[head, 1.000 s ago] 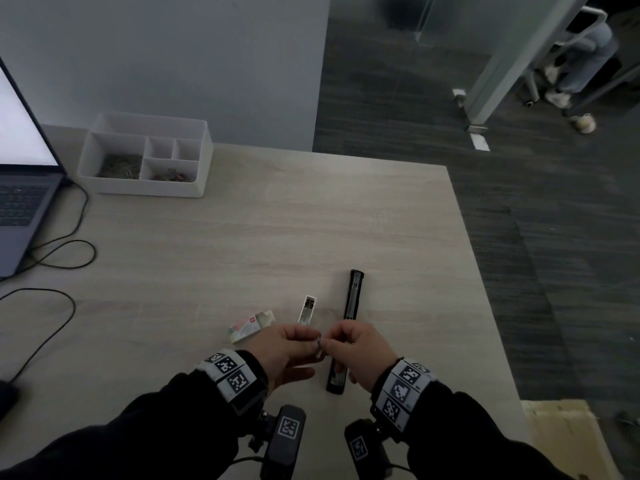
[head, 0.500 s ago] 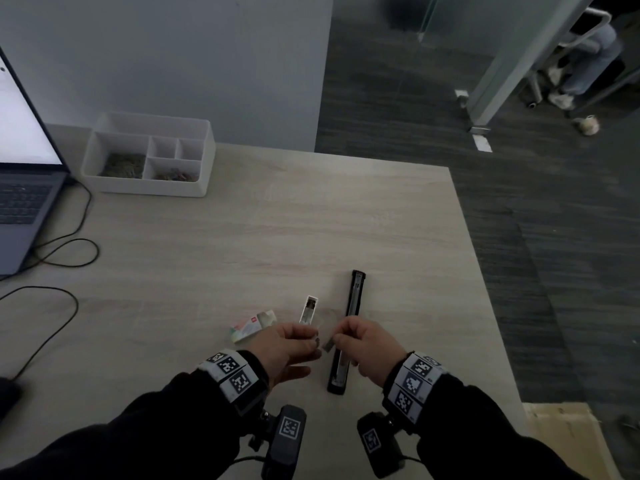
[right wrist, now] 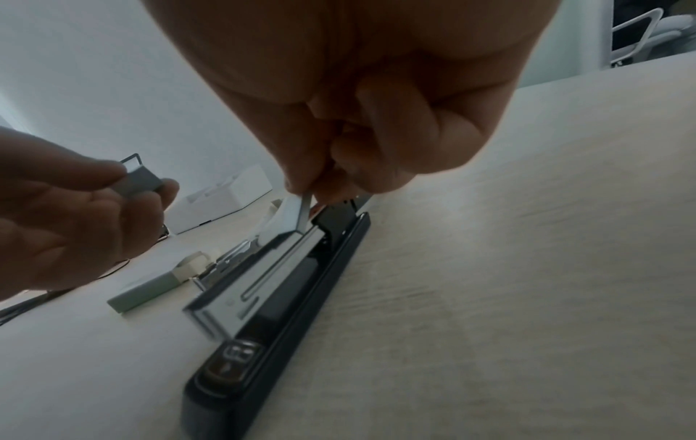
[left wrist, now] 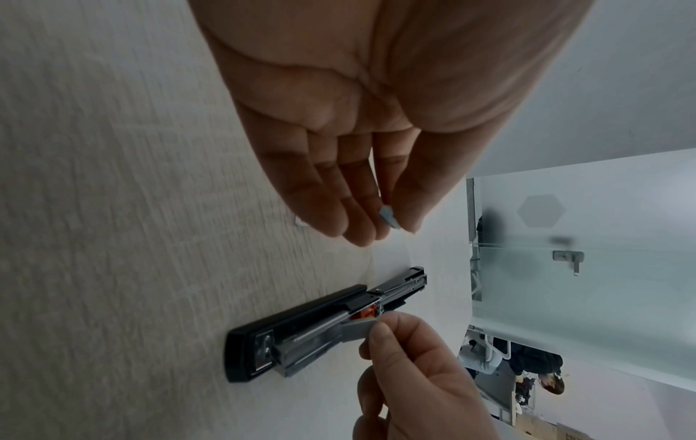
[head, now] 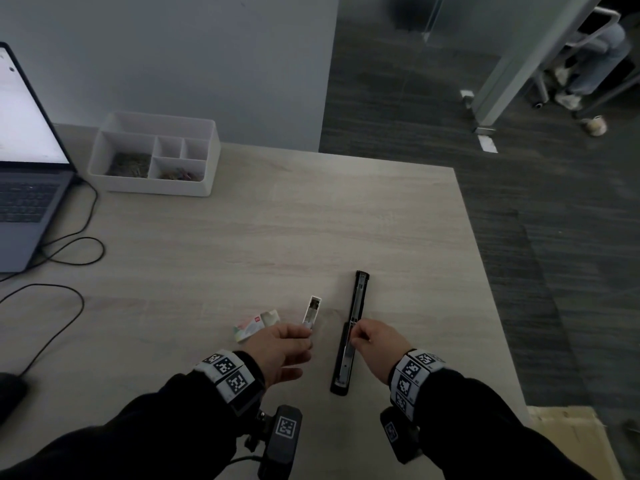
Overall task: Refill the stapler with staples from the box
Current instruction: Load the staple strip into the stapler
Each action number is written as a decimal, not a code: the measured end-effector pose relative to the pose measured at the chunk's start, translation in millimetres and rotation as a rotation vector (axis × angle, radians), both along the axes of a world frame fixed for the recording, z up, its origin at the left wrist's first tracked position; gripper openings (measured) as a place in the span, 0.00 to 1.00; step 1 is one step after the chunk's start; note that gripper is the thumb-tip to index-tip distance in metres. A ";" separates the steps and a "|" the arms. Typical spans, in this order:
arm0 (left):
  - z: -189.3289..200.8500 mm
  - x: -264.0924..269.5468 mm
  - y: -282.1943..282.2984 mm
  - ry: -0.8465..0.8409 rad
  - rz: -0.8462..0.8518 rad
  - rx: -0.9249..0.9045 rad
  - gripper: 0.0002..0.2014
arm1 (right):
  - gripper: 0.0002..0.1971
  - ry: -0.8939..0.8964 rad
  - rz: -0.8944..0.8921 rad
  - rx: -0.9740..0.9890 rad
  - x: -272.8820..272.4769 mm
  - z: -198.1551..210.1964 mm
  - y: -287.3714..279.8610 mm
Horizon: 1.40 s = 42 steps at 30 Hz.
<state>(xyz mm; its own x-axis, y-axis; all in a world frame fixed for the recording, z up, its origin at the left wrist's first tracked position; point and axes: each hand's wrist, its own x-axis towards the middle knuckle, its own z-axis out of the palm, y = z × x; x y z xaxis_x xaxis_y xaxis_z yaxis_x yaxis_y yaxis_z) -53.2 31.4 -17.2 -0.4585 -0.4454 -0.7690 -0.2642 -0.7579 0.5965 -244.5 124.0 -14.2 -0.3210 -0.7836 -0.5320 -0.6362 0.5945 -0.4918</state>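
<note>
left hand [head: 281, 344] pinches staple strip [left wrist: 388, 221] | right hand [head: 375, 344] pinches staples [right wrist: 301, 213] over opened stapler [head: 351, 336], near bench [head: 311, 230] front edge | staple box [head: 255, 325] beside left hand | bare bench beyond

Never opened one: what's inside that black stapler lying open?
A shiny metal channel, where the right hand pinches a staple strip at its far end. Whether staples already lie inside cannot be seen.

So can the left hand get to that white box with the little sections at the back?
Probably not from there. The left hand pinches a staple strip near the front edge, while the white organiser sits far back beside the laptop. Nothing blocks it; the person would have to lean forward.
</note>
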 end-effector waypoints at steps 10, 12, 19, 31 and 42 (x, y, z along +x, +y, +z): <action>-2.9 2.9 -1.3 -0.003 0.002 0.012 0.07 | 0.05 0.004 -0.021 -0.008 -0.3 0.5 -0.8; -3.7 2.9 -1.9 -0.003 0.000 0.017 0.07 | 0.05 0.001 -0.022 -0.010 -0.3 -0.3 -1.0; -4.6 4.5 -3.0 0.002 -0.007 0.020 0.06 | 0.05 -0.016 -0.036 -0.025 -0.7 -0.3 -0.2; -3.0 3.9 -1.8 0.007 0.003 0.016 0.07 | 0.07 -0.008 -0.021 -0.024 -0.1 -4.9 1.4; -2.2 4.4 -2.5 0.000 -0.001 0.012 0.07 | 0.05 0.028 -0.002 0.011 4.5 -4.0 2.2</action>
<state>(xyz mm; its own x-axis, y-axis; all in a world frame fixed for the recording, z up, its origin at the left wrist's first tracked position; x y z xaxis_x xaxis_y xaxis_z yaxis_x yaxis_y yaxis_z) -48.8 28.9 -19.4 -0.4588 -0.4358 -0.7743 -0.2653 -0.7645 0.5875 -240.0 126.2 -18.2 -0.3374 -0.7769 -0.5316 -0.6487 0.6011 -0.4668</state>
